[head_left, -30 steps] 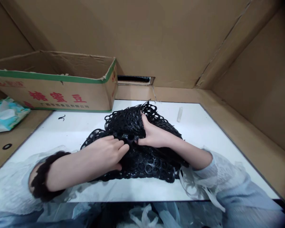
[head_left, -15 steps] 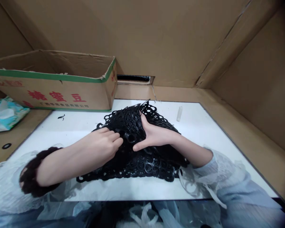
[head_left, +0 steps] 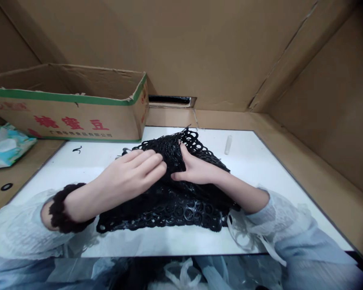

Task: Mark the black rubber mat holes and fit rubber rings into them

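Note:
A stack of black, rubbery-looking sheets (head_left: 187,211) full of round holes lies folded over itself on the white board. My right hand (head_left: 196,167) grips the folded part from the right. Its thumb lies across the front and its index finger points up along the fold, while the other fingers are hidden by the sheets. Over the left part of the fold is my left hand (head_left: 139,171), closed, its back towards me. Its fingertips are turned away against the black sheets, so what they pinch is hidden.
An open carton (head_left: 78,117) with a green rim stands at the back left, beside a tissue pack (head_left: 9,145). A clear short tube (head_left: 228,145) and a small black scrap (head_left: 77,149) lie on the white board (head_left: 109,161). A black ring (head_left: 6,187) rests at the left. Cardboard walls surround the board.
My left hand has moved up and to the right over the black sheets, closer to my right hand. My right hand has barely shifted, its thumb slightly higher.

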`<state>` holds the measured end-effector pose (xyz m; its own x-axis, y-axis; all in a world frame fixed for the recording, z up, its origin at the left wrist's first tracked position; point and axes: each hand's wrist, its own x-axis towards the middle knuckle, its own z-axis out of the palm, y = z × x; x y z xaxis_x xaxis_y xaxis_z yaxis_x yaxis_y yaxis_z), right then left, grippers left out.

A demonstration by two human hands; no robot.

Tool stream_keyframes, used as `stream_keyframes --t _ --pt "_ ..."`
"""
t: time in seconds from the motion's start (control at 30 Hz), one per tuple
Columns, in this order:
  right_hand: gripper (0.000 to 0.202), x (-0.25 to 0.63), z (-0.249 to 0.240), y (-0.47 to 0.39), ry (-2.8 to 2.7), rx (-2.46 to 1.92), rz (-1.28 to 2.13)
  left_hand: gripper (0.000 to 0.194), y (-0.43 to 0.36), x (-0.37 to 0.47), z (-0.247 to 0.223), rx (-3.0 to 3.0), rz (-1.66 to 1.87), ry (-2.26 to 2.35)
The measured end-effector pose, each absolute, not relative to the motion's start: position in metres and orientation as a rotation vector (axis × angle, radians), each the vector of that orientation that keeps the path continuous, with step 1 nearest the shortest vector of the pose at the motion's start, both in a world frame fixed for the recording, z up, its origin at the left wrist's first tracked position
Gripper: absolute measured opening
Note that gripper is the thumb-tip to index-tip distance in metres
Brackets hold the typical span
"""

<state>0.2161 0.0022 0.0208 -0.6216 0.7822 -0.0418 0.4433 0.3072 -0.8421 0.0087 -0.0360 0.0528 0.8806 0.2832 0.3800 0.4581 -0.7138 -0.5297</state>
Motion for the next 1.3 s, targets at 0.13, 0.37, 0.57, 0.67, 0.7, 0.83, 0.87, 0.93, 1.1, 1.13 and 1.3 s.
stream_keyframes --t 0.13,0.37,0.57,0.67,0.7,0.83,0.87,0.93,1.1,1.13,1.3 --pt "0.107 0.216 0.020 0.005 -2.176 -1.149 1.235 0.020 -0.038 0.005 0.045 -2.721 -0.213 -0.521" --pt "0.107 0.219 0.019 0.011 -2.049 -1.166 1.398 0.013 -0.023 0.000 0.017 -2.705 -0.020 -0.734" --pt "0.096 0.220 0.017 0.016 -1.863 -1.111 1.539 0.004 -0.016 0.000 0.012 -2.644 0.010 -0.736" --pt "0.094 0.221 0.015 0.017 -1.830 -1.100 1.559 0.004 -0.016 0.001 0.012 -2.637 0.008 -0.713" --pt "0.095 0.221 0.015 0.017 -1.824 -1.105 1.554 0.006 -0.016 0.002 0.012 -2.635 0.007 -0.702" --pt "0.100 0.222 0.014 0.017 -1.803 -1.141 1.560 0.008 -0.017 0.005 0.014 -2.667 0.032 -0.680" --pt "0.100 0.222 0.013 0.017 -1.805 -1.139 1.561 0.007 -0.017 0.005 0.016 -2.694 0.038 -0.690" --pt "0.100 0.222 0.014 0.017 -1.816 -1.138 1.549 0.006 -0.016 0.004 0.019 -2.766 0.038 -0.735" --pt "0.103 0.223 0.014 0.016 -1.839 -1.157 1.509 0.013 -0.015 0.001 0.028 -2.941 0.024 -0.873" --pt "0.102 0.223 0.014 0.015 -1.841 -1.153 1.514 0.014 -0.015 0.002 0.030 -2.975 0.021 -0.894" --pt "0.093 0.223 0.015 0.013 -1.867 -1.093 1.537 0.025 -0.011 0.004 0.033 -3.100 -0.058 -0.970"
